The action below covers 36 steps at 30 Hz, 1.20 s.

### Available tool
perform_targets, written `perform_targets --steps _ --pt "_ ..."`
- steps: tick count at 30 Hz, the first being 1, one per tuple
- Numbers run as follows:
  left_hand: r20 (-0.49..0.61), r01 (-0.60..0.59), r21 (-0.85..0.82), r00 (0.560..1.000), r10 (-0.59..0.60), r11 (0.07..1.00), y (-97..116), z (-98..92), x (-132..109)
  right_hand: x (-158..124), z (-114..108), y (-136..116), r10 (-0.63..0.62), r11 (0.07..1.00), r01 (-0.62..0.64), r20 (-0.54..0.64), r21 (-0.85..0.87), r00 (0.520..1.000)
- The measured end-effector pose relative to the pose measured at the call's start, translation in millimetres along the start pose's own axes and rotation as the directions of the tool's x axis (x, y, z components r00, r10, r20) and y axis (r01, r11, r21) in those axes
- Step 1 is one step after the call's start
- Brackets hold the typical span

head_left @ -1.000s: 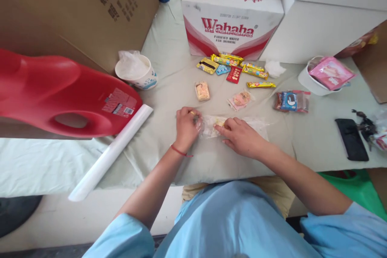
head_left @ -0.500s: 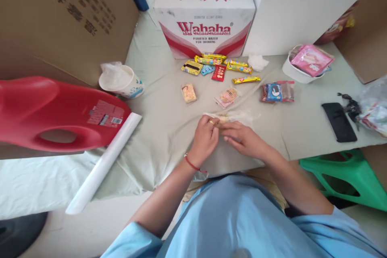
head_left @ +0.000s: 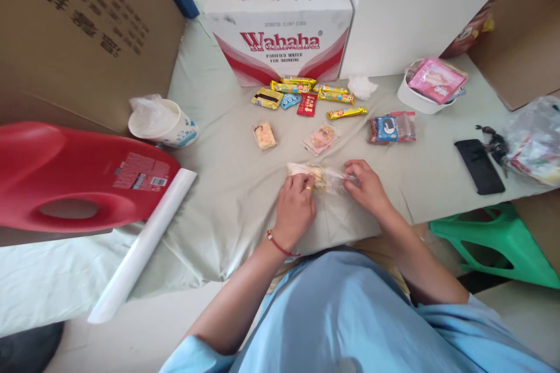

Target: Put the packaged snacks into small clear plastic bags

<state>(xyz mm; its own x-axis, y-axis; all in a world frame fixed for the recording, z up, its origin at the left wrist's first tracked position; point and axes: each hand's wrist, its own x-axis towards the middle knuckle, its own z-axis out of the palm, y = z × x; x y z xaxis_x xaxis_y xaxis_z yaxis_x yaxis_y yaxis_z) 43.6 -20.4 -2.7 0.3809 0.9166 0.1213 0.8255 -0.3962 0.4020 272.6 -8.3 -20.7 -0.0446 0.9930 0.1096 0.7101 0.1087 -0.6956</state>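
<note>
A clear plastic bag [head_left: 335, 180] with pale yellowish food inside lies on the cloth in front of me. My left hand [head_left: 295, 210] is closed over its left part, fingers curled down on it, with a ring and a red bracelet showing. At the bag's right end, my right hand [head_left: 366, 187] pinches the loose plastic between thumb and fingers. Just beyond the bag are a wrapped pale snack block [head_left: 265, 136] and a pink-wrapped round biscuit [head_left: 321, 138]. Farther right lies a blue and red snack packet [head_left: 392, 127].
Several yellow snack sticks [head_left: 335, 94] and a red sachet [head_left: 307, 104] lie before the Wahaha carton [head_left: 280, 41]. A paper cup [head_left: 175, 125], red jug [head_left: 87, 175] and white roll [head_left: 144, 245] are left. Right are a white tub [head_left: 420, 99], phone [head_left: 480, 166] and green stool [head_left: 494, 245].
My hands have moved apart: the right went rightward to the bag's end, and the left now lies over its left part. More of the bag shows. The view has shifted slightly.
</note>
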Motion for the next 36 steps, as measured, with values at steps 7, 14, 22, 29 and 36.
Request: perform_targets --steps 7,14,22,29,36 --pt "0.027 -0.007 0.131 1.0 0.003 0.991 5.3 0.9 -0.7 23.3 -1.5 -58.8 -0.081 0.996 0.078 0.073 0.042 0.994" --pt "0.032 -0.013 0.036 0.999 0.012 0.999 -9.7 -14.2 -20.9 69.3 54.5 -116.0 0.006 0.913 0.158 0.401 -0.375 0.916" --pt "-0.161 0.056 -0.136 0.984 -0.078 0.989 -52.2 -26.1 -64.6 36.8 51.7 -115.8 -0.149 0.844 0.297 0.336 -0.447 0.93" --pt "-0.139 0.136 -0.388 0.969 -0.204 0.911 -35.9 -30.3 -62.4 36.7 37.7 -96.8 -0.176 0.935 0.235 0.23 -0.266 0.957" --pt "0.159 0.348 -0.821 0.9 -0.405 0.452 3.7 -19.9 -36.0 13.5 9.9 -49.7 0.232 0.54 -0.312 0.218 0.782 0.948"
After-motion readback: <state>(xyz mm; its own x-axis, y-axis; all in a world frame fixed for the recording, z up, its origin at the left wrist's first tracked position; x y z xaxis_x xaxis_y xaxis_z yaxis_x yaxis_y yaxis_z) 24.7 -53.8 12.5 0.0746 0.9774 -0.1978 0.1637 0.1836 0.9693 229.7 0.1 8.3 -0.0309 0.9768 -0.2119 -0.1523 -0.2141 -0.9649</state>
